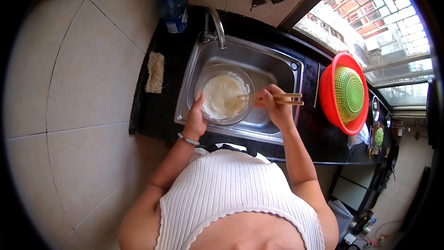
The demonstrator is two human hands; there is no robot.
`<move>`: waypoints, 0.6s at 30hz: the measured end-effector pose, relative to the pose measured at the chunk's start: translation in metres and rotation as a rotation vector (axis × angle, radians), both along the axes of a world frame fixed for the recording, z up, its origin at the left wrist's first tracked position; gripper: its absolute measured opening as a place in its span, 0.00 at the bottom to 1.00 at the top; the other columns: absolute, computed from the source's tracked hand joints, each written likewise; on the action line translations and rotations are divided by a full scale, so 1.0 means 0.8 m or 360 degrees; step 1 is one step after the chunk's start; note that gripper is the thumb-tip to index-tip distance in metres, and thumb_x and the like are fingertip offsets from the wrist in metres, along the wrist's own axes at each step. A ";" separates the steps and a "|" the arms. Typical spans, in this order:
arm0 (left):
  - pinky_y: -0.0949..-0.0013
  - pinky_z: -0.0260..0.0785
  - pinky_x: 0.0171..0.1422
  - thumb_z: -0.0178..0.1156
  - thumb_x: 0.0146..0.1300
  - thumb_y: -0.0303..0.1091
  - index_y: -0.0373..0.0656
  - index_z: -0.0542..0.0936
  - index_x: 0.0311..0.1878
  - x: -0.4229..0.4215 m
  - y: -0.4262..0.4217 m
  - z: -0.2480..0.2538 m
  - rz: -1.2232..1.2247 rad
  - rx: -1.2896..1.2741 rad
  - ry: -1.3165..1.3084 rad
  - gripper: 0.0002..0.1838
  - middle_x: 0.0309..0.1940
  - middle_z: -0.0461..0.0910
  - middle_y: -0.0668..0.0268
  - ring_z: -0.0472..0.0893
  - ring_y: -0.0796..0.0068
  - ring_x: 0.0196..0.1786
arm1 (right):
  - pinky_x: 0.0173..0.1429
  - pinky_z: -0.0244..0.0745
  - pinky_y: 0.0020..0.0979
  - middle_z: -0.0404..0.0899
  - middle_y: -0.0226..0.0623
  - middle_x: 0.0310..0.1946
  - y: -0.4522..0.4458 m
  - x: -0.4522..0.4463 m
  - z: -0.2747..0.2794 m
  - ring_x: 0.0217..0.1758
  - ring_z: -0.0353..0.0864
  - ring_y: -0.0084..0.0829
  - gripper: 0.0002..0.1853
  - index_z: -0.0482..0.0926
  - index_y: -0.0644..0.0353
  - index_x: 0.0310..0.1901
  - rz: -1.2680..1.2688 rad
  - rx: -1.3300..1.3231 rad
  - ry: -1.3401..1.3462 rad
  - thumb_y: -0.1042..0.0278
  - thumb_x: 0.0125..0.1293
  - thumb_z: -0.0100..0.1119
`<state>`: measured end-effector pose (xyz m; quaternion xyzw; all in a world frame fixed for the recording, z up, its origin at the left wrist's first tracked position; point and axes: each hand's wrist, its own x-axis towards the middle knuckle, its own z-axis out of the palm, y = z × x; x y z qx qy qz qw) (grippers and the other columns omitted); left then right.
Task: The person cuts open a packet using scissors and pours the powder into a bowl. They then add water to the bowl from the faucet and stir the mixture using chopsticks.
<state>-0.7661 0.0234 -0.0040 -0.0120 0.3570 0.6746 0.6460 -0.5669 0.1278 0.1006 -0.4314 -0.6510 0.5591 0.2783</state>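
A clear glass bowl [250,84] with a pale, creamy batter [220,93] in it is held over the steel sink [273,132]. My left hand [196,119] grips the bowl's near left rim, thumb on the edge and the other fingers hidden beneath. In my right hand [274,105] is a pair of wooden chopsticks [291,99], fingers closed round them. Their tips reach into the batter at the right side of the bowl. White smears of batter or flour cling to the inner wall.
A faucet [218,28] arches over the sink's back left. Beyond it stands a blue pump bottle [172,11]. A loofah [155,72] lies on the black counter's left end. To the right, a red basin [327,93] holds a green strainer [350,93].
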 end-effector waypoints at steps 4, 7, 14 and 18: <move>0.65 0.66 0.63 0.50 0.69 0.46 0.38 0.68 0.61 0.003 0.001 0.003 -0.0070 -0.0007 0.0018 0.25 0.57 0.73 0.62 0.74 0.68 0.58 | 0.41 0.81 0.25 0.81 0.40 0.32 -0.007 -0.004 -0.016 0.35 0.84 0.30 0.11 0.75 0.69 0.38 0.0337 -0.0077 0.0058 0.68 0.70 0.49; 0.65 0.66 0.62 0.50 0.69 0.46 0.38 0.68 0.61 0.005 -0.001 0.017 -0.0049 -0.0002 0.0023 0.25 0.57 0.73 0.62 0.74 0.68 0.58 | 0.34 0.80 0.24 0.81 0.39 0.29 0.008 0.016 -0.015 0.33 0.84 0.29 0.12 0.76 0.68 0.37 -0.0110 -0.0078 0.0198 0.67 0.70 0.49; 0.64 0.63 0.65 0.48 0.70 0.46 0.38 0.66 0.63 0.007 -0.003 0.015 -0.0143 -0.0052 0.0029 0.25 0.58 0.72 0.62 0.72 0.68 0.60 | 0.26 0.76 0.20 0.82 0.38 0.29 -0.005 0.023 -0.020 0.29 0.83 0.24 0.11 0.77 0.66 0.38 -0.0206 -0.0047 0.0268 0.67 0.70 0.48; 0.62 0.56 0.70 0.43 0.72 0.46 0.40 0.60 0.67 0.010 -0.001 0.018 -0.0234 -0.0083 0.0063 0.27 0.64 0.66 0.61 0.66 0.67 0.66 | 0.27 0.77 0.21 0.81 0.39 0.30 -0.031 0.021 -0.026 0.32 0.83 0.25 0.11 0.77 0.66 0.40 0.0047 -0.0343 0.0313 0.68 0.71 0.47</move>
